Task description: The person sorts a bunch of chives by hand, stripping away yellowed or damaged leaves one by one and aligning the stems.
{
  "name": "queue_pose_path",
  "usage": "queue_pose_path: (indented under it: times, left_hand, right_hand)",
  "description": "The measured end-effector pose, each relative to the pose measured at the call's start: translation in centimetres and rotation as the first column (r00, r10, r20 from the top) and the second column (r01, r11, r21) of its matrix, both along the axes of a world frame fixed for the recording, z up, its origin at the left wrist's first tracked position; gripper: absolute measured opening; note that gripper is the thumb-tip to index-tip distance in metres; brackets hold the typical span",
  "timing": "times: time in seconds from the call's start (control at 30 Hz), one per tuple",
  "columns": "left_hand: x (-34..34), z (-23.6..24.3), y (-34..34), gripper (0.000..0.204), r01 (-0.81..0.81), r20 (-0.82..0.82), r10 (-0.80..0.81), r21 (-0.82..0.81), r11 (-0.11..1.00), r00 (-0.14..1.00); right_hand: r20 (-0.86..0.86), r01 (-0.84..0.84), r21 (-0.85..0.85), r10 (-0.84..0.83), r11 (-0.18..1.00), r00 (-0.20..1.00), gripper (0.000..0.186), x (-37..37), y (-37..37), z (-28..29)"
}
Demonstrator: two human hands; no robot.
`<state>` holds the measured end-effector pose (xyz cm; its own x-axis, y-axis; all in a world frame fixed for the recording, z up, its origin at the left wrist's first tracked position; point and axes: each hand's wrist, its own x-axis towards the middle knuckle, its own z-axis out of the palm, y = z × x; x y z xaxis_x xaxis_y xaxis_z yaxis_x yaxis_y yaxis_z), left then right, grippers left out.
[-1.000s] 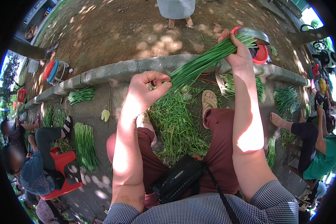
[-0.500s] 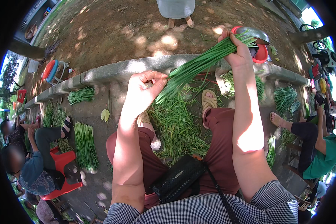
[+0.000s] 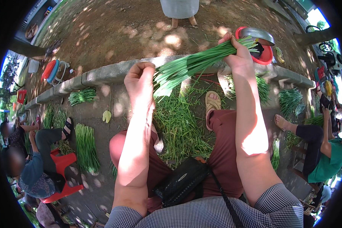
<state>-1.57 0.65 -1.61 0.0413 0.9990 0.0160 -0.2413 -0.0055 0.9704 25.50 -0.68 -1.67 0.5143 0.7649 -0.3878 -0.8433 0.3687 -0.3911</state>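
A long bunch of garlic chives (image 3: 197, 62) hangs slantwise before me, its pale cut ends at the upper right. My right hand (image 3: 237, 55) is closed around it near those ends, thumb raised on top. At the loose leafy ends, my left hand (image 3: 140, 79) is closed in a pinch; whatever lies between its fingertips is too small to make out. Below, a heap of loose green trimmings (image 3: 180, 131) covers the ground between my sandalled feet. A black handbag (image 3: 182, 180) rests on my lap.
A concrete curb (image 3: 98, 75) crosses ahead, with a red basin and metal bowl (image 3: 260, 36) beyond it. Chive bundles (image 3: 86, 146) lie at left and right. People sit on both sides, one on a red stool (image 3: 64, 163). A grey tub (image 3: 179, 8) stands far ahead.
My left hand has moved left and slightly up, to beside the bunch's leafy ends. The bunch has tilted flatter and its leaves have spread; my right hand, still gripping it, has shifted slightly left.
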Motion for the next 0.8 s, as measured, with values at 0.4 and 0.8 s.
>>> queue_pose_path:
  times: [0.4, 0.8]
  left_hand:
    - [-4.0, -0.3, 1.8, 0.013, 0.044, 0.203, -0.008, -0.174, 0.984, 0.979]
    - [-1.4, 0.8, -0.5, 0.081, 0.689, 0.649, -0.396, -0.284, 0.667, 0.65]
  right_hand:
    - [-0.19, 0.024, 0.187, 0.012, 0.982, 0.982, 0.011, 2.8, -0.7, 0.2]
    - [-0.098, -0.164, 0.45, 0.231, 0.878, 0.968, 0.015, 2.6, -0.9, 0.3]
